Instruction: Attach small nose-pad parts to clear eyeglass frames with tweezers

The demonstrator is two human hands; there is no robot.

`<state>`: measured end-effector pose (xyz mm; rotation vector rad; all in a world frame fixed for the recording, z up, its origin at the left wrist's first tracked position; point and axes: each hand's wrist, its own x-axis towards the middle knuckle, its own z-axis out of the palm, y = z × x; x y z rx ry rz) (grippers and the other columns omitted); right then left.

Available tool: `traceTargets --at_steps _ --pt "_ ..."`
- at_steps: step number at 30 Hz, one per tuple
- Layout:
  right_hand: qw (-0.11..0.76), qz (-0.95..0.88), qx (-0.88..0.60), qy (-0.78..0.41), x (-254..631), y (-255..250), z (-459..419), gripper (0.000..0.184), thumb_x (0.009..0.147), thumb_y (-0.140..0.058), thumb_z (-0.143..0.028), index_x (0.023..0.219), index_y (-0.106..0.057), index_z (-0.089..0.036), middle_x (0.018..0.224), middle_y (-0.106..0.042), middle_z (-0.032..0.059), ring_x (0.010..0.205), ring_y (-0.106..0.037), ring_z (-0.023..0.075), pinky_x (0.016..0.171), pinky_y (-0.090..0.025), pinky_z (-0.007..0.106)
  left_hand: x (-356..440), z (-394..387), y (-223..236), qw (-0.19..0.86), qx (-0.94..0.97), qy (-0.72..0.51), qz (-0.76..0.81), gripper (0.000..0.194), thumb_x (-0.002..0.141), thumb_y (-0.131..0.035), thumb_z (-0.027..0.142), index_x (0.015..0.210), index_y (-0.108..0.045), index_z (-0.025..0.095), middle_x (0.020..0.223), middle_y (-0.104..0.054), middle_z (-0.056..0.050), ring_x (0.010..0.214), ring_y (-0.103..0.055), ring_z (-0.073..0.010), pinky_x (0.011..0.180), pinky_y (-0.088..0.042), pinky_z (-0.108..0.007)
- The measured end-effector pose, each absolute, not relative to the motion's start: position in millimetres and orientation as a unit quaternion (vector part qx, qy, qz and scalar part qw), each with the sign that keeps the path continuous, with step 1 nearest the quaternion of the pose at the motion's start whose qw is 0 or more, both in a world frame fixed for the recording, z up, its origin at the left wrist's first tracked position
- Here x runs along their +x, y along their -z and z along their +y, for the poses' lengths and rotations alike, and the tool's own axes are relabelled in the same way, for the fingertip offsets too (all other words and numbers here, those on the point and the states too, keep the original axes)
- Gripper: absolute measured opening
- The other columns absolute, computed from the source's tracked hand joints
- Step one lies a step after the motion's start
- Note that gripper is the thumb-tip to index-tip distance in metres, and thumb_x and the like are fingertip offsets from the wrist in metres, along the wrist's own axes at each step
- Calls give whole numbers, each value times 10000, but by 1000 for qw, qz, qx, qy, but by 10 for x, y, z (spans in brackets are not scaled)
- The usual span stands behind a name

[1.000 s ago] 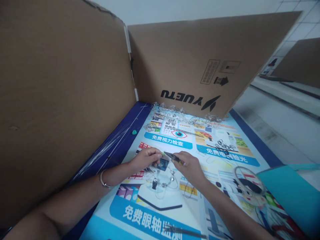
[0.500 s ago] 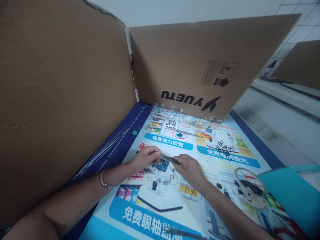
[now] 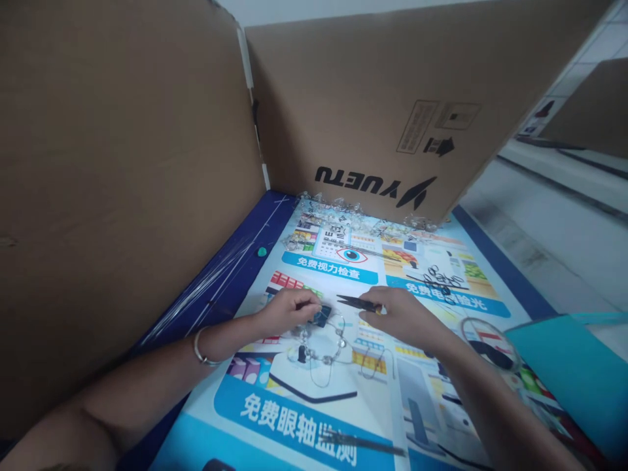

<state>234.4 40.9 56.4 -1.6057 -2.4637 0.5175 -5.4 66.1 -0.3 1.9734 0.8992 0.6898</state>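
My left hand [image 3: 290, 307] is closed in a pinch on the thin clear cord of a beaded string. Below it hangs or lies the string, a loop with round clear beads [image 3: 327, 360] over the printed table cover. My right hand [image 3: 400, 313] is wrapped round small dark scissors [image 3: 357, 303]. Their pointed blades face left, slightly parted, a short way from my left fingertips and not touching the cord. The handles are mostly hidden in my palm.
Clear beaded pieces [image 3: 338, 212] line the foot of the back cardboard panel [image 3: 353, 91]. Black rings [image 3: 441, 281] lie to the right. A bundle of thin dark strands [image 3: 363, 443] is near the front. A teal folder-like item [image 3: 574, 379] and a tall left cardboard panel [image 3: 122, 163] flank the table.
My right hand has moved right with the scissors, away from my left fingertips. My left hand stays pinched in nearly the same place. The view has tilted slightly.
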Motion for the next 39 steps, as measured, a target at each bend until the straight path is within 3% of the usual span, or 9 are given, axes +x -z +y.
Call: traceTargets --at_steps 6,13,24,32,39 --pt "1 -844 -516 -146 2209 -571 356 137 736 -487 -256 698 -611 -213 715 -614 5 679 -530 143 546 -274 231 -20 621 -31 344 844 -247 330 169 774 -439 115 704 -591 136 655 -579 14 607 -505 -74 557 -349 -156" --pt "-31 -847 -520 -106 2118 -490 309 128 729 -503 -229 714 -630 -230 723 -638 16 706 -565 162 524 -248 248 -28 625 -32 319 860 -240 319 188 788 -423 130 706 -591 156 648 -581 13 606 -513 -85 558 -347 -166" --pt "-42 -851 -518 -75 2032 -346 271 126 706 -492 -185 650 -600 -220 669 -631 20 613 -559 158 475 -212 253 -42 607 -74 321 872 -235 284 179 806 -429 144 740 -594 163 667 -590 9 615 -516 -92 571 -356 -173" --pt "-33 -841 -533 -90 2109 -306 291 161 728 -480 -208 699 -635 -241 700 -643 12 650 -562 161 507 -238 252 -54 633 -56 348 855 -231 307 176 841 -428 194 826 -601 164 747 -620 -9 673 -551 -102 612 -385 -171" --pt "27 -847 -514 -128 2168 -198 357 125 742 -496 -215 710 -615 -232 711 -620 -15 675 -553 132 531 -265 225 -73 652 -22 326 859 -240 313 197 856 -401 213 934 -578 176 852 -619 -35 770 -557 -131 700 -411 -219"
